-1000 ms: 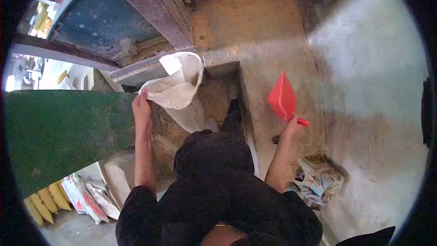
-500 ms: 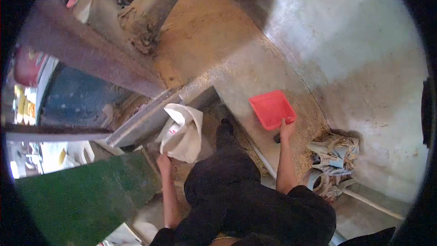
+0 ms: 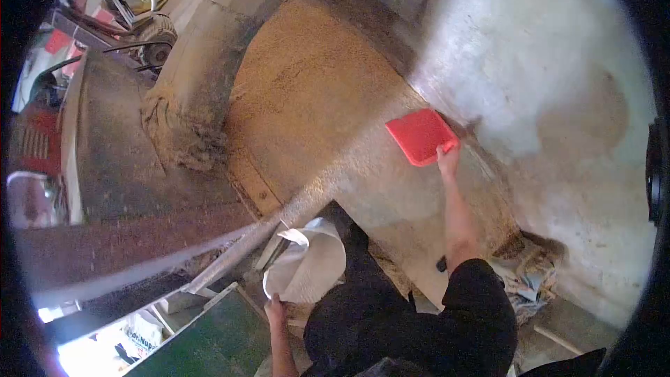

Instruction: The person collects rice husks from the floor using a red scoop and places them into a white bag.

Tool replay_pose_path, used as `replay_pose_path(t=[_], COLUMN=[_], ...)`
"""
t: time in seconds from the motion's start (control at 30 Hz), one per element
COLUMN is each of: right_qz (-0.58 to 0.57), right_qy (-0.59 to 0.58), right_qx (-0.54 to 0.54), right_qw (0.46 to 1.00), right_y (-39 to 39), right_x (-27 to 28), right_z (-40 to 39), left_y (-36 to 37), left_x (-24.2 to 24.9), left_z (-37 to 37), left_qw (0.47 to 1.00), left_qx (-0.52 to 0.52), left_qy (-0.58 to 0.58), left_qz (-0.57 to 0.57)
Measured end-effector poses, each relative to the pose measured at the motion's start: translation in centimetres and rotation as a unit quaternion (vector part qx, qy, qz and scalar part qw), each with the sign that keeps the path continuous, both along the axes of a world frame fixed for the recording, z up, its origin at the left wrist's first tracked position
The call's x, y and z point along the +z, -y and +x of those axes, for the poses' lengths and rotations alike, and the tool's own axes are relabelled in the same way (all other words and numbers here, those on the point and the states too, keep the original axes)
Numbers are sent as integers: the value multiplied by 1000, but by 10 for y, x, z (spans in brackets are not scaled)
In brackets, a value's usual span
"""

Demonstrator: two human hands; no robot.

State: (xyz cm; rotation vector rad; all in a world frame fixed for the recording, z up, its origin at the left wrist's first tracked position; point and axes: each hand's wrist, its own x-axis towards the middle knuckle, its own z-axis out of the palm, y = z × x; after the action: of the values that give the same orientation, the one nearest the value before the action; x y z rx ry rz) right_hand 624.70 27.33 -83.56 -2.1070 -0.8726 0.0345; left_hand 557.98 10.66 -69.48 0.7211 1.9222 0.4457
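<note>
Right hand (image 3: 447, 160) reaches out, fingers closed on the red dustpan (image 3: 421, 136), flat on the ledge beside the heap of brown husk (image 3: 307, 91); left hand (image 3: 273, 305) down low, fingers gripping the rim of the white sack (image 3: 310, 269), mouth open; pan looks bare, so scooping seems barely begun.

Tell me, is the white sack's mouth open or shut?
Open: the left hand holds the sack by its rim, and the mouth gapes.

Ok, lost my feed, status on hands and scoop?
Right hand grips red scoop at grain heap. Left hand holds white sack open. Nothing between.
</note>
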Motion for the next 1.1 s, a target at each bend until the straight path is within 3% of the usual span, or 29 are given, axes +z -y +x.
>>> replay_pose_path(t=[0.03, 0.1, 0.17, 0.23, 0.3, 0.37, 0.47, 0.53, 0.7, 0.77, 0.83, 0.93, 1.0, 1.1], right_qz=[19, 13, 4, -15, -8, 6, -39, -50, 99, -69, 91, 149, 47, 55], right_qy=[6, -51, -107, -40, -5, 29, -25, 36, 101, 36, -135, -134, -205, -236], right_qx=[32, 51, 70, 25, 40, 52, 81, 61, 147, 62, 103, 130, 57, 24], right_qw=[999, 997, 992, 999, 999, 998, 996, 996, 979, 995, 981, 971, 976, 970], right_y=[-30, -90, -146, -198, -239, -274, -308, -320, -276, -236, -196, -155, -130, -99], right_x=[-6, -10, -12, -18, -15, -3, 31, 57, 23, -7, -42, -12, -3, 10], right_z=[9, 17, 14, 8, 0, -10, -33, -57, -50, -37, -27, -28, -21, -21], left_y=[-4, -6, -12, -7, 7, -1, -3, -11, -26, -15, -14, -17, -7, -13], left_x=[0, 1, 13, 8, -7, 11, 7, 14, 27, 19, 18, 17, 0, 1], left_z=[2, 12, 16, 12, 4, 18, 23, 34, 43, 32, 34, 43, 32, 25], left_qw=[1000, 981, 978, 972, 977, 972, 963, 960, 954, 955, 955, 950, 946, 961], left_qx=[2, 185, 203, 222, 207, 228, 260, 273, 294, 288, 280, 304, 314, 263], left_qy=[-4, 65, 36, 9, 32, 37, 37, 32, 24, 45, 66, 42, 72, 57], left_qz=[-4, 3, -38, -79, -34, -51, -54, -49, -50, -59, -72, -52, -22, -66])
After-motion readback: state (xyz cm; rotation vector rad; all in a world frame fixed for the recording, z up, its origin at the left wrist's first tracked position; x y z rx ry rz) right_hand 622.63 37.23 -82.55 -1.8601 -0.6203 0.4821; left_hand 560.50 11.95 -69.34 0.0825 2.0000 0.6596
